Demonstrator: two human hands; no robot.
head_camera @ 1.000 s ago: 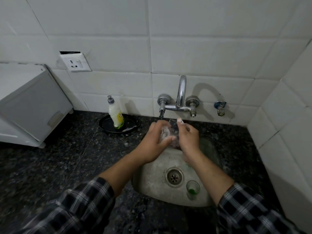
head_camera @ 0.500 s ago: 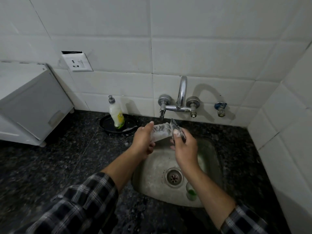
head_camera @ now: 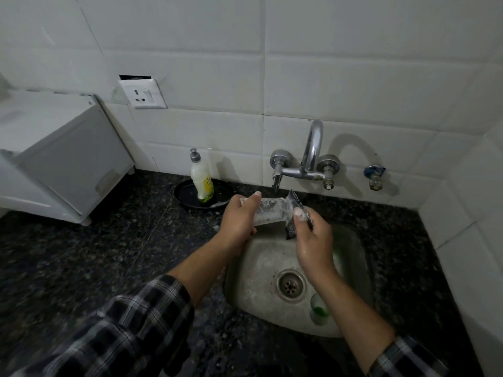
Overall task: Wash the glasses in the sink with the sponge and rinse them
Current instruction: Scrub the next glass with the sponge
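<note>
My left hand [head_camera: 239, 221] grips a clear, soapy glass [head_camera: 269, 212] by its base, holding it on its side over the steel sink [head_camera: 255, 270], just below the tap spout. My right hand [head_camera: 313, 238] pinches a dark sponge [head_camera: 295, 213] at the glass's open end, partly pushed into it. A second small glass [head_camera: 319, 311] with a green bottom stands in the sink's front right corner, beside the drain [head_camera: 290, 285]. Something green [head_camera: 339, 257] lies behind my right wrist, mostly hidden.
A chrome wall tap [head_camera: 307, 164] hangs over the sink's back edge. A dish-soap bottle [head_camera: 201, 178] stands in a black dish [head_camera: 187, 195] to the left. A white appliance [head_camera: 54, 156] sits on the dark granite counter [head_camera: 95, 254]. A second valve [head_camera: 375, 176] is at the right.
The hands drew apart: the glass went from being cupped between both hands to lying sideways in the left hand, with the right hand and sponge now at its open end.
</note>
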